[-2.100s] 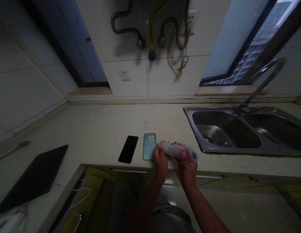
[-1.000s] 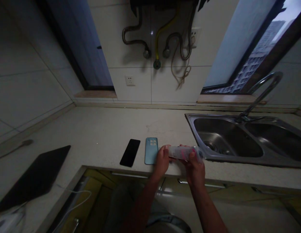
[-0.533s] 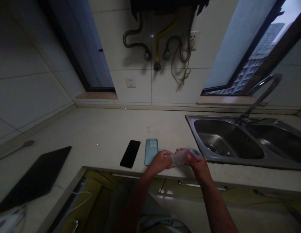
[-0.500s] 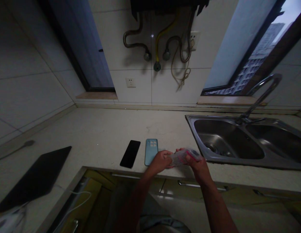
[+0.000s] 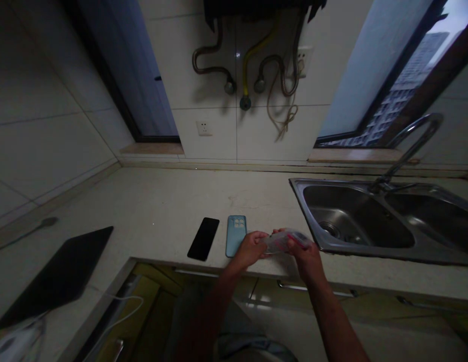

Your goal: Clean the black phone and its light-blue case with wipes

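Observation:
Both hands hold a clear plastic packet with pink print [image 5: 282,240] just above the front edge of the pale counter [image 5: 162,206]. My left hand [image 5: 251,248] pinches its left end with fingers closed. My right hand [image 5: 305,254] grips its right side, fingers curled over the top. A light blue phone case [image 5: 234,234] lies face down just left of my left hand, and a black phone [image 5: 203,238] lies to the left of the case.
A steel double sink [image 5: 362,216] with a curved tap [image 5: 410,146] fills the right of the counter. A black board [image 5: 56,271] lies at the left, with a white cable [image 5: 116,309] hanging near it. Hoses [image 5: 256,65] and a socket [image 5: 204,127] are on the tiled wall.
The packet was stretched out long between the hands at first; now it is bunched shorter, with the hands closer together and lower at the counter edge.

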Demonstrator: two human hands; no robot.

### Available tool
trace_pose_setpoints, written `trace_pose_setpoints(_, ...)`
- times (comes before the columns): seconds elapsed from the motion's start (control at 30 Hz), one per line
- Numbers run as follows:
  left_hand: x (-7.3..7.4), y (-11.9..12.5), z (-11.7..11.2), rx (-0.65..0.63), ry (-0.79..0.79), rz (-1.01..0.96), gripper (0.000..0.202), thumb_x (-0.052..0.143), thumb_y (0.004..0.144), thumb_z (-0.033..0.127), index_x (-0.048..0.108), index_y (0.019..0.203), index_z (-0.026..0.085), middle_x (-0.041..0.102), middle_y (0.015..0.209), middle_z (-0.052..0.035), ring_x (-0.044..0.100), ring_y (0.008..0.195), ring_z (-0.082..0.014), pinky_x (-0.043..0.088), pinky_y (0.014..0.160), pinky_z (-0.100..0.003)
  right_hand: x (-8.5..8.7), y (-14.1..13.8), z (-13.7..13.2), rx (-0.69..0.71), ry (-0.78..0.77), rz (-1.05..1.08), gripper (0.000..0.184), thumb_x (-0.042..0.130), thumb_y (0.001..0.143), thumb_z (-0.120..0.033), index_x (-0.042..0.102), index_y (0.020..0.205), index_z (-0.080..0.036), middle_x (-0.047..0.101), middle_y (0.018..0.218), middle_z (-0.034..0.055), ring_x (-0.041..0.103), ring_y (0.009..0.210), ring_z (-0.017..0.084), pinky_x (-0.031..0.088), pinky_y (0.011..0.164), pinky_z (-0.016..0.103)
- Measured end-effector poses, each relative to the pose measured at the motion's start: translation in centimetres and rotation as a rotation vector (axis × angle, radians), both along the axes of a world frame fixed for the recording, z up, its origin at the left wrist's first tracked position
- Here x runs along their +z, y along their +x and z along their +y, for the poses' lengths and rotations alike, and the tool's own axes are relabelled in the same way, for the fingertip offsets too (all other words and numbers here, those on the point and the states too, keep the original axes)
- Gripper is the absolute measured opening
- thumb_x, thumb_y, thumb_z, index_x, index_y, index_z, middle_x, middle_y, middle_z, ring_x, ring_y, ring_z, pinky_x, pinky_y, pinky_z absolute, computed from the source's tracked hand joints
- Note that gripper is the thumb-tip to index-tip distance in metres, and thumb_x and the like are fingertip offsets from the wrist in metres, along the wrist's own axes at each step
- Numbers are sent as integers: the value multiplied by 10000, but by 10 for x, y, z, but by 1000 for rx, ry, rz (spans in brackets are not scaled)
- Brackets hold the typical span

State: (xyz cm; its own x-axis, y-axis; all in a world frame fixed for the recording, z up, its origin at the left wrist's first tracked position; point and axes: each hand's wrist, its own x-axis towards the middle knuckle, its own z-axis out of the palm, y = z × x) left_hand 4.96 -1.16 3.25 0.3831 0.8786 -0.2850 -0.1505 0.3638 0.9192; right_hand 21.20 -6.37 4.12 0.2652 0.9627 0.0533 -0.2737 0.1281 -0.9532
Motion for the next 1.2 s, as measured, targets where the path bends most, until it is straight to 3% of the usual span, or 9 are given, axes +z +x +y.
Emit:
trace_pose_setpoints(0.2, 12, -4, -15, -122, 47, -30, 334, 769, 659, 396, 697, 852, 133, 708, 686, -58, 664, 597, -150, 519, 610, -256, 11, 5, 4, -229, 7, 337, 430, 848, 655, -528, 703, 928, -227, 758, 800, -8, 755, 764, 238, 601, 868, 443)
trace_pose_setpoints(0.4, 17, -8, -9, 36, 190, -52, 402, 650, 775, 306, 651, 1145, 150, 701, 1168, -157, 686, 968, -220, 540, 831, -343, 7, 29, 16, -261, 74, 532, 354, 813, 729, -487, 690, 977, -266, 769, 905, -26, 743, 822, 196, 604, 858, 411)
trace_pose_setpoints(0.5, 10, -13, -5, 192, 487, 341, 350, 559, 840, 248, 642, 1168, 157, 674, 1201, -159, 651, 1027, -238, 501, 944, -421, -5, 40, 24, -239, 80, 632, 288, 779, 772, -484, 694, 969, -292, 777, 961, -37, 734, 897, 185, 599, 846, 390)
trace_pose_setpoints(0.63, 0, -16, -13, -38, 922, 807, 375, 600, 854, 240, 634, 1216, 145, 621, 1294, -168, 515, 1243, -300, 387, 1085, -464, -23, 42, 30, -227, 52, 756, 292, 767, 774, -506, 706, 948, -280, 781, 954, -24, 724, 937, 175, 583, 854, 365)
trace_pose_setpoints(0.83, -13, -5, -14, -240, 956, 1146, 187, 548, 885, 150, 717, 964, 143, 680, 1093, -193, 579, 1097, -313, 432, 954, -477, -44, 37, 35, -154, -71, 880, 338, 746, 782, -511, 698, 976, -239, 774, 982, 22, 708, 1002, 198, 556, 917, 414)
trace_pose_setpoints(0.9, -15, -4, -10, -207, 918, 1043, 214, 516, 882, 109, 723, 866, 162, 702, 978, -163, 600, 1030, -283, 432, 939, -450, -46, 37, 36, -156, -94, 922, 318, 753, 784, -470, 690, 985, -232, 769, 1000, 28, 700, 1024, 200, 542, 946, 425)
trace_pose_setpoints(1.0, -12, -6, -2, 15, 711, 570, 142, 591, 879, 229, 718, 831, 186, 715, 916, -110, 625, 949, -241, 452, 919, -389, -44, 37, 36, -189, -103, 961, 264, 771, 780, -371, 680, 989, -238, 760, 1024, 26, 692, 1036, 202, 524, 975, 454)
trace_pose_setpoints(1.1, -3, -10, 9, 301, 218, -105, 178, 698, 812, 351, 686, 850, 178, 712, 865, -73, 661, 864, -208, 501, 845, -336, -33, 36, 34, -228, -54, 909, 293, 807, 735, -276, 673, 993, -240, 748, 1038, 20, 683, 1040, 193, 505, 1010, 458)
trace_pose_setpoints(1.2, 6, -15, 18, 401, -242, -568, 136, 653, 835, 283, 660, 908, 169, 719, 947, -88, 689, 936, -204, 524, 884, -350, -13, 33, 29, -233, 56, 789, 399, 848, 675, -261, 675, 1027, -193, 730, 1061, 45, 670, 1050, 187, 472, 1068, 435)
